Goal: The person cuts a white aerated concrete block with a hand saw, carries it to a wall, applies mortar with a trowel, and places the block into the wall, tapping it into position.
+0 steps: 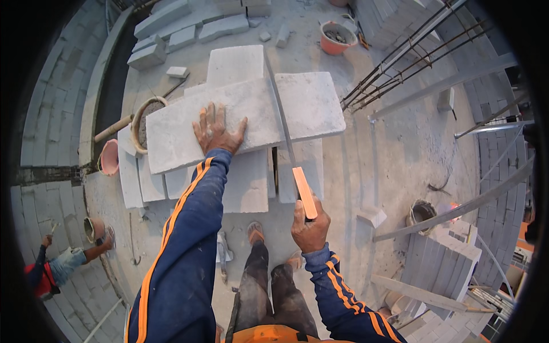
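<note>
A long pale grey lightweight concrete block (189, 128) lies slantwise across a stack of similar blocks (246, 186). My left hand (217, 131) rests flat on its top face, fingers spread. In my right hand (310, 226) is the orange handle of a handsaw (280, 111), fingers wrapped round it. The saw's narrow blade runs away from me across the block, right of my left hand. How deep the blade sits in the block, I cannot tell. Another block (235, 63) juts out behind the long one.
An orange bucket of rubble (337, 39) stands at the back right, near rebar (394, 63). Left of the stack are a round container (147, 123) and a pink bucket (108, 157). Metal props (457, 211) slant across the right. Another person (63, 266) is at far left.
</note>
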`<control>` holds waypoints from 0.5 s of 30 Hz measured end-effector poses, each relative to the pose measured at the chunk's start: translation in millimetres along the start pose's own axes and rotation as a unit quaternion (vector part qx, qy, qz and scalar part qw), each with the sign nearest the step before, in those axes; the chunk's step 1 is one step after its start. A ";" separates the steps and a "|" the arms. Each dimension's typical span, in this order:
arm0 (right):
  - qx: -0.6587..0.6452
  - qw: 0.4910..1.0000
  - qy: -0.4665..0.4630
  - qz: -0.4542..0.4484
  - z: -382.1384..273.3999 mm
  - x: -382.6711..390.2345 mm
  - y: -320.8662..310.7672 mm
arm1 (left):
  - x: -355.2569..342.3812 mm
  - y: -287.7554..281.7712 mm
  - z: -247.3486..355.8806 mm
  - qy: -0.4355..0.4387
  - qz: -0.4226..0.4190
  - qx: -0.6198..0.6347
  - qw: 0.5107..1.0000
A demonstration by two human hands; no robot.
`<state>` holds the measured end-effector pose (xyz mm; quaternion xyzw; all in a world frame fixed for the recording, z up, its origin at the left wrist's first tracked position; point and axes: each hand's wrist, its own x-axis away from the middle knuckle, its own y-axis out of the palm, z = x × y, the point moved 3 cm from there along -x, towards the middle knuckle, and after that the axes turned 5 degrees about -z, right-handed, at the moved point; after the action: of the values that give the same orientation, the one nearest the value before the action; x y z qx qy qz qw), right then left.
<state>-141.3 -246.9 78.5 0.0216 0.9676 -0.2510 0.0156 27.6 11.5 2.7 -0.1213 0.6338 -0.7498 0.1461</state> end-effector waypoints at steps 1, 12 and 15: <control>0.001 1.000 0.014 -0.006 0.9 1.2 -0.6 | 1.0 1.3 0.5 -0.001 -0.002 0.000 1.000; 0.012 1.000 0.026 -0.008 0.3 6.1 5.5 | 2.2 -1.4 -1.9 -0.002 -0.005 -0.010 1.000; 0.023 1.000 0.020 -0.004 1.2 17.0 2.3 | 2.5 -1.7 0.5 0.001 -0.004 -0.016 1.000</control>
<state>-158.1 -244.8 75.6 0.0234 0.9617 -0.2730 -0.0048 25.3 10.4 4.5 -0.1249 0.6454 -0.7404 0.1403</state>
